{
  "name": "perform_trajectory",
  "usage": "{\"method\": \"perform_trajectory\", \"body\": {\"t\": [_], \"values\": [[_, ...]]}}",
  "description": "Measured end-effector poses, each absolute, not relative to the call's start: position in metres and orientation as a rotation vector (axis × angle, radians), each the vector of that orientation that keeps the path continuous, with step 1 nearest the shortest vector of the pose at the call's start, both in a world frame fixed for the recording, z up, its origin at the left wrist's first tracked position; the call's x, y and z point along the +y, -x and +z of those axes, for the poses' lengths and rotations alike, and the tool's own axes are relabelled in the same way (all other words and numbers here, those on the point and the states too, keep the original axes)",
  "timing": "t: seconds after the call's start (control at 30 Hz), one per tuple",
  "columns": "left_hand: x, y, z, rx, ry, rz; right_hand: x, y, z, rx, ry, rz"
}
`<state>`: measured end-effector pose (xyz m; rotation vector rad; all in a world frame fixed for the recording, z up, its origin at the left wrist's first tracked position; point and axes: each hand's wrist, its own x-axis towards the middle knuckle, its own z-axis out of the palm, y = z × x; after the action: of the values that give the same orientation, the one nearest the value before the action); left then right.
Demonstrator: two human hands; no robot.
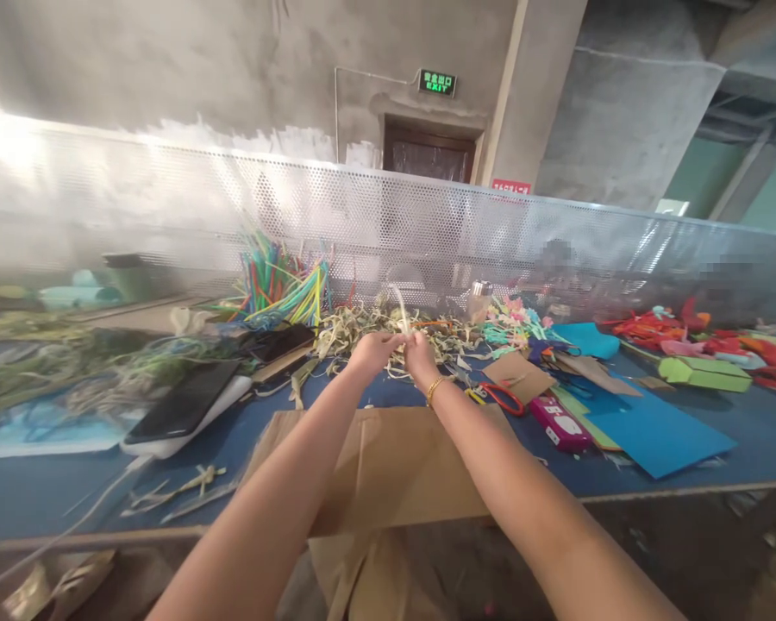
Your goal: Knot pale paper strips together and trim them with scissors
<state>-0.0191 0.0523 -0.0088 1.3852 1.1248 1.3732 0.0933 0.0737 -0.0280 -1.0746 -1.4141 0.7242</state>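
A pale strip (403, 309) is pinched, it seems, by the nearly closed fingers of the left hand (375, 350) and right hand (420, 354); cardboard (401, 457) is laid on the near side.

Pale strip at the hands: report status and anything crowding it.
Left hand and right hand together, closed on pale strip. Free end curving up above them. Tangled pile close behind; cardboard on the near side.
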Motion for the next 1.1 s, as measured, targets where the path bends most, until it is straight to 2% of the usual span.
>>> {"method": "perform_trajectory", "body": {"t": [0.13,0.37,0.5,0.77,1.1], "values": [[0.061,0.018,-0.021,1.020,-1.275,1.449,0.071,-0.097,-0.034,-1.671,1.116,0.502],[0.072,0.037,-0.044,0.929,-1.143,1.460,0.071,-0.103,-0.037,-1.570,1.045,1.146],[0.073,0.041,-0.046,0.888,-1.082,1.456,0.075,-0.117,-0.036,-1.536,1.126,1.203],[0.066,0.043,-0.038,0.834,-1.071,1.396,0.074,-0.125,-0.029,-1.232,0.978,1.447],[0.066,0.039,-0.043,0.865,-1.103,1.339,0.064,-0.120,-0.028,-1.325,1.047,1.453]]}}
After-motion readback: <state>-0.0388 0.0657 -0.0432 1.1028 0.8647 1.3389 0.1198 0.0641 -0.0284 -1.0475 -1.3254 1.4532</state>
